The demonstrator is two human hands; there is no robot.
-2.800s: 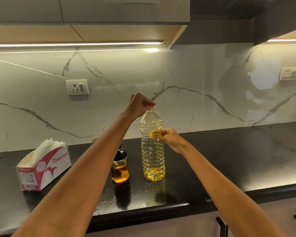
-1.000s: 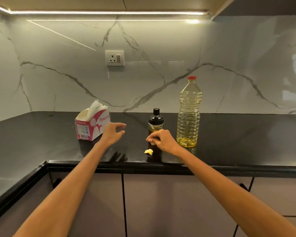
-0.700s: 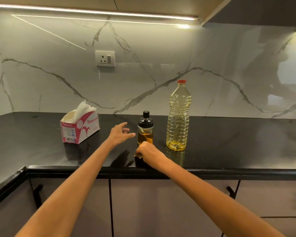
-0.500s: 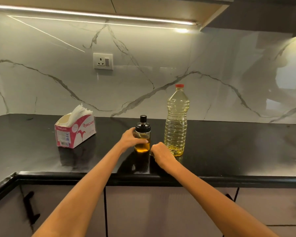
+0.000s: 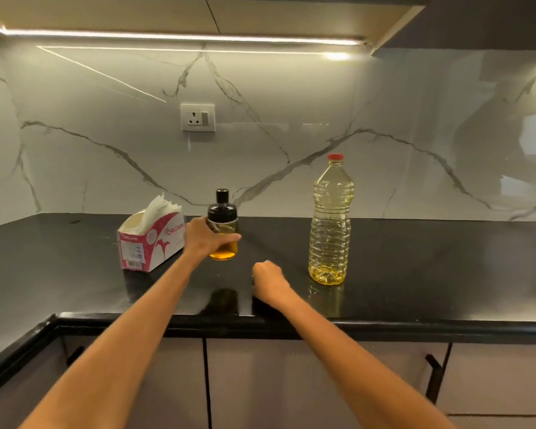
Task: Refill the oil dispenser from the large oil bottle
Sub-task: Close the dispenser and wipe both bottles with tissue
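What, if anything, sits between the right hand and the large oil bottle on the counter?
Nothing visible. The right hand rests curled on the black counter, with only bare countertop between it and the large oil bottle, whose red cap is on. The left hand grips the oil dispenser off to the other side.

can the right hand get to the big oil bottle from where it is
Probably yes. The right hand sits low on the counter, just left of the big oil bottle, with bare counter between them. The left hand holds the dispenser, clear of that path.
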